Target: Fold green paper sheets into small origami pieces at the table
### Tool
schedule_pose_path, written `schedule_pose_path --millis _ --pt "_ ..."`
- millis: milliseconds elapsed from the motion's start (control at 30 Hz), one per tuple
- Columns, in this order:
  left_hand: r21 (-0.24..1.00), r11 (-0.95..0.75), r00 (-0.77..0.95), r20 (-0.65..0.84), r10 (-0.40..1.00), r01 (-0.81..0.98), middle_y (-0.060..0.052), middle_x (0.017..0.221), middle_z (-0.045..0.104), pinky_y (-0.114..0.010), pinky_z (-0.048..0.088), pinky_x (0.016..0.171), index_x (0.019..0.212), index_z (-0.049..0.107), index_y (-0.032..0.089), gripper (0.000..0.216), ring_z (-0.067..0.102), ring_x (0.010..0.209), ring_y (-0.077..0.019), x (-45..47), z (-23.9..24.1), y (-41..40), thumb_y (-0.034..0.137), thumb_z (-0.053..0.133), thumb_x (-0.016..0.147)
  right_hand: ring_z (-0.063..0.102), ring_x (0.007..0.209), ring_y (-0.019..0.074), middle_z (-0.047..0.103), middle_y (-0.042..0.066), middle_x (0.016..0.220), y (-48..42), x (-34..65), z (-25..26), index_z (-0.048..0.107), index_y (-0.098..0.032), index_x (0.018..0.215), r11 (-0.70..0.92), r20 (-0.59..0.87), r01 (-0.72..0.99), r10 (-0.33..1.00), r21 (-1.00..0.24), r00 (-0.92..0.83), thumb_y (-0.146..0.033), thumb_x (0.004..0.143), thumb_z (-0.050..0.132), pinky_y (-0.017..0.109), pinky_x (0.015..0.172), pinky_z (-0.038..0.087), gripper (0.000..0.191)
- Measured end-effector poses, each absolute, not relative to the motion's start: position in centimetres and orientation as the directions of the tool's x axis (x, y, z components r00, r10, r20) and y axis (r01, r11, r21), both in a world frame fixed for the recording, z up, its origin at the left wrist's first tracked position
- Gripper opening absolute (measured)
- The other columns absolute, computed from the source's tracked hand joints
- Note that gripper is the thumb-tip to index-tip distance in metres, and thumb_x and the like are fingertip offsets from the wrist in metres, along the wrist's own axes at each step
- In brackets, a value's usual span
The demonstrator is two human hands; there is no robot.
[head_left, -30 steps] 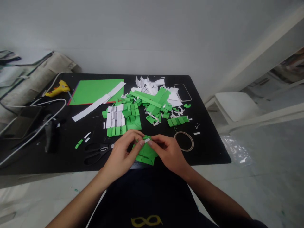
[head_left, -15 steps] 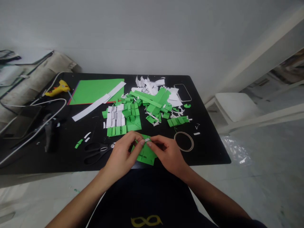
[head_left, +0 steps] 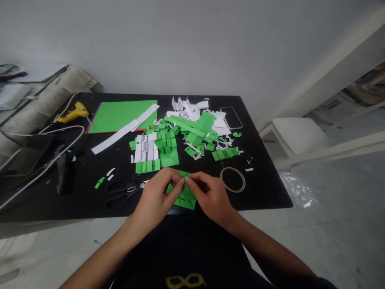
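My left hand (head_left: pixel 156 198) and my right hand (head_left: pixel 210 194) meet fingertip to fingertip over a folded green paper piece (head_left: pixel 184 196) near the front edge of the black table (head_left: pixel 264 188). Both hands pinch the top of this piece, fingers closed on it. The small white strip seen between the fingertips earlier is hidden now. Black scissors (head_left: pixel 123 190) lie just left of my left hand. A ring of tape (head_left: pixel 232 179) lies just right of my right hand.
Behind the hands lies a heap of green and white paper cuttings (head_left: pixel 180 136). A green sheet (head_left: pixel 122 114), a long white strip (head_left: pixel 124 128), a yellow glue gun (head_left: pixel 72 112) and cables (head_left: pixel 45 132) lie at the left. A phone (head_left: pixel 231 117) rests at the back right.
Both hands have pressed closer together on the green piece and drawn slightly toward me. The white strip between the fingertips has gone out of sight.
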State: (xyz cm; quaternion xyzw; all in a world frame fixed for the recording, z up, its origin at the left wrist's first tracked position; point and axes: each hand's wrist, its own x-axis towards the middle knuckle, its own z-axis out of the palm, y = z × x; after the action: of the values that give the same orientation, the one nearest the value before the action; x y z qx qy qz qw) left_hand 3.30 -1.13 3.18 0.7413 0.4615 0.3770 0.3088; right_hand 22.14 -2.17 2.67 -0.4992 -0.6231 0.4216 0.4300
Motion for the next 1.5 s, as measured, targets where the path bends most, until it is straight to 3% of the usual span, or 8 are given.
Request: schedule_pose_path --millis 167,333,500,733,867,1100,1367,1500 --pt "0.81 -0.347 0.184 0.294 0.938 0.472 -0.001 0.091 0.074 -0.026 0.053 0.074 0.081 0.067 0.022 0.018 0.073 0.088 -0.0157 3.1 3.3 -1.3 0.028 0.073 0.097 0.072 0.075 0.017 0.079 0.003 0.085 -2.5 22.0 2.7 0.076 -0.019 0.094 0.223 0.209 0.241 0.975 -0.945 -0.08 -0.03 0.1 0.067 0.028 0.069 0.055 0.016" --pt "0.87 -0.2 -0.002 0.225 0.974 0.452 -0.002 0.093 0.076 -0.027 0.056 0.079 0.074 0.057 0.021 0.031 0.075 0.088 -0.0166 2.1 3.2 -0.9 0.033 0.081 0.09 0.073 0.075 0.0172 0.079 0.003 0.084 -2.7 22.3 2.8 0.078 -0.02 0.095 0.208 0.209 0.225 0.978 -0.952 -0.018 -0.031 0.099 0.069 0.028 0.068 0.056 0.015" --pt "0.948 -0.106 0.165 0.058 0.985 0.301 -0.001 0.092 0.075 -0.026 0.056 0.072 0.105 0.069 0.022 0.018 0.071 0.08 -0.0154 2.6 3.2 -0.7 0.038 0.072 0.096 0.073 0.076 0.0179 0.079 0.003 0.085 -2.6 22.0 2.4 0.078 -0.021 0.093 0.147 0.144 0.207 0.989 -0.967 -0.029 -0.034 0.098 0.071 0.028 0.067 0.056 0.016" --pt "0.939 -0.064 0.305 -0.044 0.951 0.337 0.003 0.068 0.06 -0.024 0.045 0.059 0.089 0.069 0.02 0.028 0.056 0.063 -0.0129 2.8 1.7 -0.3 0.045 0.065 0.1 0.077 0.083 0.0212 0.081 0.005 0.094 -2.0 23.0 1.7 0.079 -0.021 0.098 0.083 0.059 0.255 0.993 -0.963 -0.102 -0.035 0.095 0.073 0.032 0.073 0.061 0.015" --pt "0.844 -0.157 0.307 -0.009 0.952 0.513 0.002 0.069 0.063 -0.025 0.045 0.058 0.088 0.071 0.02 0.03 0.058 0.061 -0.0136 2.6 1.1 0.3 0.043 0.059 0.103 0.074 0.109 0.0293 0.079 0.008 0.112 -1.2 27.5 1.9 0.078 -0.026 0.109 0.201 0.139 0.557 0.978 -0.806 -0.153 -0.027 0.088 0.08 0.05 0.101 0.058 0.021" --pt "0.641 -0.341 0.278 0.202 0.939 0.687 -0.009 0.104 0.081 -0.034 0.058 0.076 0.115 0.076 0.021 0.028 0.076 0.087 -0.0237 0.9 1.6 0.7 0.038 0.057 0.103 0.05 0.145 0.0431 0.057 0.011 0.155 -1.2 35.0 1.7 0.061 -0.035 0.147 0.121 -0.092 0.845 0.976 -0.521 -0.197 -0.033 0.08 0.086 0.069 0.116 0.046 0.071" --pt "0.406 -0.177 0.206 -0.028 0.978 0.897 -0.007 0.09 0.079 -0.036 0.055 0.07 0.092 0.075 0.025 0.032 0.072 0.076 -0.0271 -10.1 2.6 0.3 0.05 0.057 0.094 0.064 0.125 0.0379 0.064 0.011 0.139 -1.0 34.7 2.8 0.059 -0.037 0.15 0.139 -0.142 0.825 0.956 -0.547 -0.255 -0.032 0.086 0.08 0.06 0.104 0.057 0.067" --pt "0.369 -0.201 0.25 -0.09 0.964 0.908 -0.01 0.105 0.077 -0.043 0.059 0.087 0.105 0.075 0.025 0.033 0.074 0.096 -0.0334 -14.3 1.5 -0.4 0.051 0.067 0.087 0.065 0.124 0.0323 0.06 0.009 0.139 -1.1 33.2 4.0 0.059 -0.039 0.148 0.185 -0.017 0.645 0.956 -0.741 -0.293 -0.038 0.091 0.078 0.053 0.1 0.062 0.061"
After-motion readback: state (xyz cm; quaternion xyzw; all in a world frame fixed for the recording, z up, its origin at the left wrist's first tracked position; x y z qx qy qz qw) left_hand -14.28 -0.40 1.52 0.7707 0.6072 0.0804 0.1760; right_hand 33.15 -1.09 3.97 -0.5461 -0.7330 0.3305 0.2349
